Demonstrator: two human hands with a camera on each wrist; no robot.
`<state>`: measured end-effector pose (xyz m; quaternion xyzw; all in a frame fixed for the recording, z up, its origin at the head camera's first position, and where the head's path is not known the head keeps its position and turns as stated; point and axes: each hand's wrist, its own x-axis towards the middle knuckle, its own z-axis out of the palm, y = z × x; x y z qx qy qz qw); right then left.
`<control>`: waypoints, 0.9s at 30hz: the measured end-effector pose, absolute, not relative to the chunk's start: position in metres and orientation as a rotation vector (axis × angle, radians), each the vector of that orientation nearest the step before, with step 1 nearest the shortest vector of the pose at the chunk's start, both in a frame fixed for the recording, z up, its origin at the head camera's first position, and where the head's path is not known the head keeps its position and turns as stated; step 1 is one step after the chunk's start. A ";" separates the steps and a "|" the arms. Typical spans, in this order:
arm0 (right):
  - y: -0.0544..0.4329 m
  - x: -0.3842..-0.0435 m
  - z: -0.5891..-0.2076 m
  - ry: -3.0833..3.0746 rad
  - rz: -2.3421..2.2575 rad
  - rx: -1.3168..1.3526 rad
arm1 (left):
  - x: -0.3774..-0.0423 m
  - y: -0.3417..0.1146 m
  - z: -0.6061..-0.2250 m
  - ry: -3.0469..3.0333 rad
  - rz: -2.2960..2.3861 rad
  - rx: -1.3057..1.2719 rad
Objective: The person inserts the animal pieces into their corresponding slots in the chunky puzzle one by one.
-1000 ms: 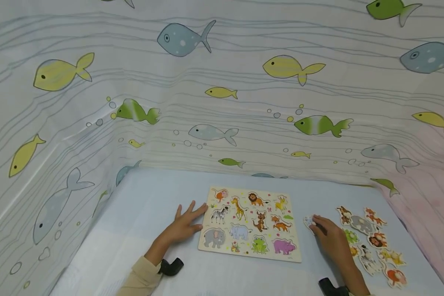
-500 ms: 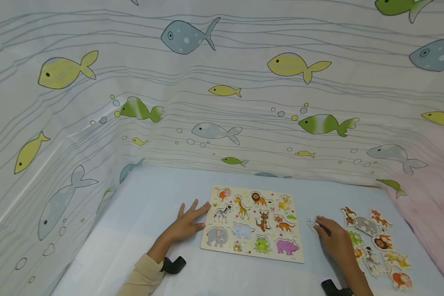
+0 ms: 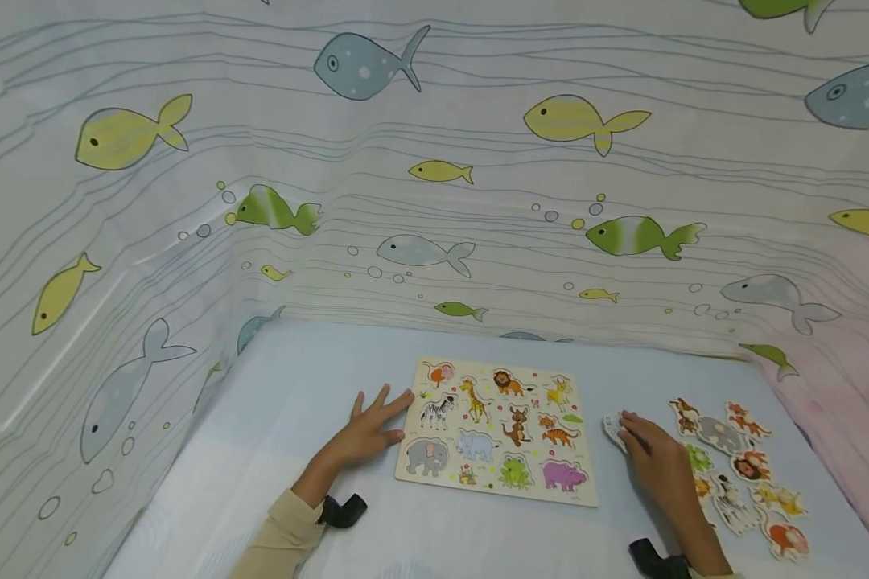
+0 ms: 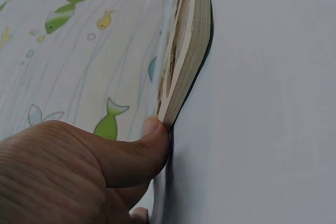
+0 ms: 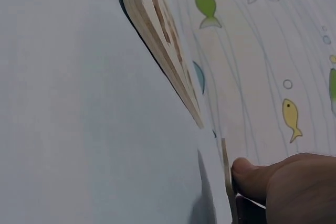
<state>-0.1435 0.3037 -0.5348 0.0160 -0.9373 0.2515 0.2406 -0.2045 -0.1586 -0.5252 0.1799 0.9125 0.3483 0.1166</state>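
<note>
A wooden animal puzzle board (image 3: 492, 434) lies on the table, its recesses showing colourful animal pictures. My left hand (image 3: 362, 438) is spread at its left edge. In the left wrist view, the thumb (image 4: 152, 142) touches the corner of the board (image 4: 194, 51). Right of the board, my right hand (image 3: 655, 462) pinches a pale blue-grey puzzle piece (image 3: 612, 430) between thumb and fingers. The right wrist view shows that piece (image 5: 228, 182) nearly edge-on beside the thumb (image 5: 244, 174), tilted, with a shadow on the table. Most of its picture is hidden by the fingers.
Several loose animal pieces lie in a cluster at the right, among them a zebra (image 3: 731, 507), a lion (image 3: 751, 466), a grey elephant-like piece (image 3: 720, 434) and a monkey (image 3: 788, 539). A fish-patterned curtain (image 3: 420, 201) hangs behind the pale table (image 3: 319, 354).
The head view has shifted slightly. My left hand stays at the board's edge; my right hand keeps its pinch on the piece, which now looks a little more tilted.
</note>
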 end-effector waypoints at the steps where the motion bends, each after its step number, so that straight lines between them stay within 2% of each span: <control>1: 0.303 -0.144 -0.534 -2.555 0.696 0.045 | -0.205 -0.159 -0.525 2.671 1.025 0.522; 19: 0.290 -0.146 -0.527 -2.571 0.821 0.090 | -0.206 -0.160 -0.526 2.662 1.033 0.515; 27: 0.270 -0.142 -0.517 -2.553 0.817 0.278 | -0.206 -0.159 -0.526 2.658 1.029 0.541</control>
